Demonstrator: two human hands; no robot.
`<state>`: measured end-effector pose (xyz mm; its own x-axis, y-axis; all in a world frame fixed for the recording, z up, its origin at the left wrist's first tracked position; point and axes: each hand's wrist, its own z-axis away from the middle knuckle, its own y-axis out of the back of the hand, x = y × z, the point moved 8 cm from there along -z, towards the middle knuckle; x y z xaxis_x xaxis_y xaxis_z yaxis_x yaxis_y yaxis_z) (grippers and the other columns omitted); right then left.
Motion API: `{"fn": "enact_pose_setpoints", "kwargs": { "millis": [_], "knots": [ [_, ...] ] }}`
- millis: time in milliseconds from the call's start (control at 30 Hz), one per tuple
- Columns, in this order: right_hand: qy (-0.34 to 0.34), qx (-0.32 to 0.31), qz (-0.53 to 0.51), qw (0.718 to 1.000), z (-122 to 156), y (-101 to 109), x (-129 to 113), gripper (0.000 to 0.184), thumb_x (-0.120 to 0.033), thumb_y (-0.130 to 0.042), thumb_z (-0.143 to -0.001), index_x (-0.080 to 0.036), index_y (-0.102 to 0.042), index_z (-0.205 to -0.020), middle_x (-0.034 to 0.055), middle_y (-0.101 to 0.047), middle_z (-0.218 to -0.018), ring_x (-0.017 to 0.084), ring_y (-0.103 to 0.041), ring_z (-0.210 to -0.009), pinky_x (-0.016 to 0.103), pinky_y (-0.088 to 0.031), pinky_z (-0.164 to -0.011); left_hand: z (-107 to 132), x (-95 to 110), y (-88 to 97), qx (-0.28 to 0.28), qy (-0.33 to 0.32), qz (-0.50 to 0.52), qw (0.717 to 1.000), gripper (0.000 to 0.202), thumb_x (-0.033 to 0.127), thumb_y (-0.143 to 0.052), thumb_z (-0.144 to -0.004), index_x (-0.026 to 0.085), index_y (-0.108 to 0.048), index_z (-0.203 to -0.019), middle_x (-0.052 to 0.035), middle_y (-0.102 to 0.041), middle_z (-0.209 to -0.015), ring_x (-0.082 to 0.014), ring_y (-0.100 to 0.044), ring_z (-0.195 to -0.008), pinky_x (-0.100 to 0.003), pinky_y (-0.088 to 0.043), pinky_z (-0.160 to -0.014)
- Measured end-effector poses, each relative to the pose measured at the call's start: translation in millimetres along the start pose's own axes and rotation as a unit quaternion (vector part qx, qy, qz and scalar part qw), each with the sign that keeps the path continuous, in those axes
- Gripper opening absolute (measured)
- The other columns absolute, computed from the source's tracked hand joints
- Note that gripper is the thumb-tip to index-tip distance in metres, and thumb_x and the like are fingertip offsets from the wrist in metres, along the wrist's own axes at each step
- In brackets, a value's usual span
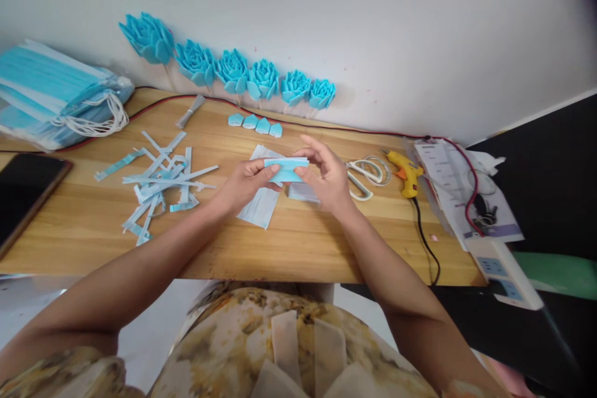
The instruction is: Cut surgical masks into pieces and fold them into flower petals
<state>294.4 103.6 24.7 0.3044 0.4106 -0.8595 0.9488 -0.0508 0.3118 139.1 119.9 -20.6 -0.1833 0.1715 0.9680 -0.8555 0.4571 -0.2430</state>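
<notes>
Between both hands, above the middle of the desk, is a small folded piece of blue face-mask fabric (286, 169). My left hand (249, 183) pinches its left end, thumb on the front. My right hand (328, 174) grips the right end between thumb and fingers. Below them lies a flat pale mask sheet (259, 206), partly hidden by the left hand. A stack of pale cut pieces (302, 193) sits under the right hand. Behind the hands, several small folded blue petals (263, 125) stand in a row.
Several blue fabric roses (232, 71) line the wall. Mask strips (158, 180) lie left, near a phone (28, 193) and a bag of masks (51, 90). White-handled scissors (361, 175), a yellow glue gun (407, 173) with its cord, papers (443, 168) and a power strip (506, 273) are right.
</notes>
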Motion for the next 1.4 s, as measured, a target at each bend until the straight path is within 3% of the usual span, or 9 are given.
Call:
{"fn": "enact_pose_setpoints", "kwargs": {
  "millis": [67, 200, 333, 600, 1100, 1300, 1400],
  "knots": [
    [-0.026, -0.008, -0.02, 0.999, -1, -1, 5, 0.053, -0.047, -0.075, -0.084, -0.027, -0.065, -0.132, 0.0033, -0.077, -0.104, 0.02, -0.072, -0.094, 0.037, -0.057, -0.089, 0, -1, -0.1, 0.0, 0.0, 0.0, 1.0, 0.045, 0.055, -0.077, -0.079, 0.014, -0.078, -0.097, -0.0071, -0.076, -0.093, -0.016, -0.067, -0.078, -0.032, -0.06, -0.078],
    [-0.051, -0.004, -0.005, 0.999, -2, -1, 5, 0.027, -0.044, -0.074, -0.085, -0.023, -0.076, -0.102, 0.003, -0.077, -0.097, 0.018, -0.07, -0.087, 0.033, -0.057, -0.082, 0, -3, -0.8, -0.003, 0.005, 0.0, 1.0, 0.043, 0.054, -0.078, -0.079, 0.014, -0.078, -0.095, -0.0064, -0.076, -0.088, -0.0158, -0.067, -0.077, -0.033, -0.06, -0.079],
    [-0.052, 0.017, 0.011, 0.998, -1, 2, 2, 0.015, -0.035, -0.07, -0.087, -0.022, -0.076, -0.084, 0.0012, -0.077, -0.086, 0.015, -0.069, -0.079, 0.029, -0.054, -0.073, 0, -1, -4.3, -0.021, -0.001, 0.0, 1.0, 0.042, 0.053, -0.078, -0.079, 0.014, -0.078, -0.094, -0.0077, -0.076, -0.093, -0.0168, -0.067, -0.079, -0.036, -0.06, -0.08],
    [-0.047, 0.024, 0.035, 0.998, -1, 3, -2, 0.013, -0.032, -0.07, -0.086, -0.022, -0.076, -0.082, 0.0006, -0.078, -0.084, 0.015, -0.069, -0.076, 0.029, -0.053, -0.072, 1, -2, -4.3, -0.02, 0.027, -0.024, 0.999, 0.044, 0.054, -0.078, -0.077, 0.013, -0.079, -0.092, -0.01, -0.078, -0.098, -0.0201, -0.07, -0.086, -0.036, -0.061, -0.079],
    [-0.016, 0.036, 0.064, 0.997, 0, 5, -6, 0.013, -0.031, -0.069, -0.088, -0.022, -0.075, -0.08, -0.0005, -0.075, -0.079, 0.015, -0.066, -0.073, 0.03, -0.05, -0.071, 0, -3, -4.9, -0.035, 0.018, -0.051, 0.998, 0.04, 0.053, -0.075, -0.08, 0.015, -0.078, -0.089, -0.0074, -0.077, -0.088, -0.0192, -0.07, -0.082, -0.036, -0.059, -0.079],
    [0.029, 0.011, 0.108, 0.994, -1, -1, -16, 0.013, -0.03, -0.07, -0.089, -0.023, -0.074, -0.078, -0.0005, -0.072, -0.074, 0.015, -0.064, -0.069, 0.031, -0.05, -0.07, 1, 13, 2.5, 0.022, -0.058, -0.096, 0.993, 0.036, 0.051, -0.075, -0.08, 0.018, -0.078, -0.094, -0.0071, -0.078, -0.1, -0.0211, -0.069, -0.095, -0.032, -0.052, -0.087],
    [0.057, -0.003, 0.134, 0.989, -1, -5, -21, 0.014, -0.029, -0.069, -0.09, -0.024, -0.073, -0.078, -0.0007, -0.071, -0.073, 0.016, -0.063, -0.07, 0.032, -0.05, -0.071, 2, 20, 5.0, 0.047, -0.087, -0.14, 0.985, 0.027, 0.044, -0.073, -0.082, 0.018, -0.076, -0.087, -0.0056, -0.077, -0.091, -0.0181, -0.066, -0.083, -0.03, -0.05, -0.079]
  ]
}}
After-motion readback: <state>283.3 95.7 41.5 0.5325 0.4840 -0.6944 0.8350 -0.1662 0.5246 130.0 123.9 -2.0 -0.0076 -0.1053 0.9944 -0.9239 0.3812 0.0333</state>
